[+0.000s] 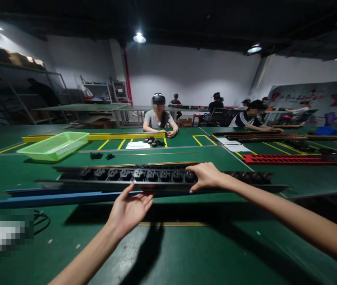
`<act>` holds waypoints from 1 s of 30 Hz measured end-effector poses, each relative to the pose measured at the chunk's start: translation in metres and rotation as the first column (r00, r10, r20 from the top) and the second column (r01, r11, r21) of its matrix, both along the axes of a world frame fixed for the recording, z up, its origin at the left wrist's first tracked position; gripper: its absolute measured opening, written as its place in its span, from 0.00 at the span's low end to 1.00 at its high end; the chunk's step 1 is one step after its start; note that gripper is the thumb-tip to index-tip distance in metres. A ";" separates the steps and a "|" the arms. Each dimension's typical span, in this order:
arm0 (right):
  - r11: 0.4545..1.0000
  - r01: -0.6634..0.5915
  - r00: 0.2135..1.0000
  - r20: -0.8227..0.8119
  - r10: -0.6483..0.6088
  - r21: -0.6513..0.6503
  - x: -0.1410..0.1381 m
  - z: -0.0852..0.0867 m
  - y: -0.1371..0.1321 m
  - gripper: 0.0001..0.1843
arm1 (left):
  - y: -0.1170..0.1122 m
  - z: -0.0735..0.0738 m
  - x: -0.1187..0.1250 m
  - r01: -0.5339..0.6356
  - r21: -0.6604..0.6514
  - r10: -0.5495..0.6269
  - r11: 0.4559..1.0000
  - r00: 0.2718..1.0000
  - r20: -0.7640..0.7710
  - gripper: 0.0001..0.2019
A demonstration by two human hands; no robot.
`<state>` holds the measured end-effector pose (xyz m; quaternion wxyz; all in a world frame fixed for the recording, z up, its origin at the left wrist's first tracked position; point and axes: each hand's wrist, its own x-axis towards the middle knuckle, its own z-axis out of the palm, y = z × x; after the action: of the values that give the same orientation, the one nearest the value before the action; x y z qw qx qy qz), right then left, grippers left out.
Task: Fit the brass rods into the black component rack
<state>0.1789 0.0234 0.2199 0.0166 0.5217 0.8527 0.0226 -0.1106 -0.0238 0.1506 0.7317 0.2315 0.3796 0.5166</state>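
Note:
A long black power-strip housing [144, 174] with a row of socket modules lies across the green table in front of me. My right hand [205, 176] rests on its top right of centre, fingers curled over the near edge, gripping it. My left hand [129, 209] hovers just below the housing's near edge, palm up and fingers spread, holding nothing. A long blue strip [52, 198] lies under and in front of the housing at the left. A thin brass strip [171, 224] lies on the table near my left wrist.
A light green plastic basket [54, 145] stands at the back left beside a yellow rail [103, 136]. Two small black parts [101, 156] lie behind the housing. A red strip [296, 159] lies at the right. People sit at tables beyond, one directly opposite me.

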 end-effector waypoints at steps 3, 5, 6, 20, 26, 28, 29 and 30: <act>0.993 -0.068 0.997 -0.037 0.065 -0.094 0.004 -0.034 -0.027 0.40 | -0.041 -0.031 -0.002 0.111 -0.323 -0.020 0.940 0.962 0.273 0.10; 0.984 -0.100 0.994 -0.058 0.092 -0.148 0.005 -0.053 -0.039 0.39 | -0.059 -0.050 0.000 0.097 -0.449 0.050 0.888 0.952 0.303 0.06; 0.980 -0.113 0.992 -0.071 0.103 -0.162 0.006 -0.062 -0.043 0.38 | -0.066 -0.058 0.001 0.089 -0.480 0.070 0.873 0.950 0.304 0.05; 0.970 -0.029 0.978 -0.207 -0.022 -0.241 0.008 -0.119 -0.015 0.45 | -0.043 -0.080 -0.003 0.105 -0.382 0.050 0.918 0.926 0.375 0.15; 0.968 0.002 0.983 -0.178 -0.048 -0.250 0.006 -0.126 0.002 0.45 | -0.020 -0.090 0.001 0.109 -0.378 0.037 0.919 0.933 0.359 0.16; 0.968 0.008 0.984 -0.169 -0.052 -0.252 0.005 -0.127 0.005 0.45 | -0.015 -0.092 0.002 0.114 -0.393 0.039 0.912 0.932 0.360 0.15; 0.968 0.009 0.985 -0.165 -0.052 -0.252 0.004 -0.127 0.007 0.46 | -0.013 -0.092 0.002 0.114 -0.403 0.041 0.908 0.933 0.358 0.14; 0.968 0.010 0.986 -0.161 -0.052 -0.251 0.003 -0.128 0.009 0.46 | -0.011 -0.092 0.002 0.115 -0.414 0.045 0.903 0.933 0.356 0.13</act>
<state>0.1821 0.0322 0.0923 0.0113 0.5290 0.8388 -0.1284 -0.1089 -0.0351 0.0584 0.8304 -0.0254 0.3401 0.4405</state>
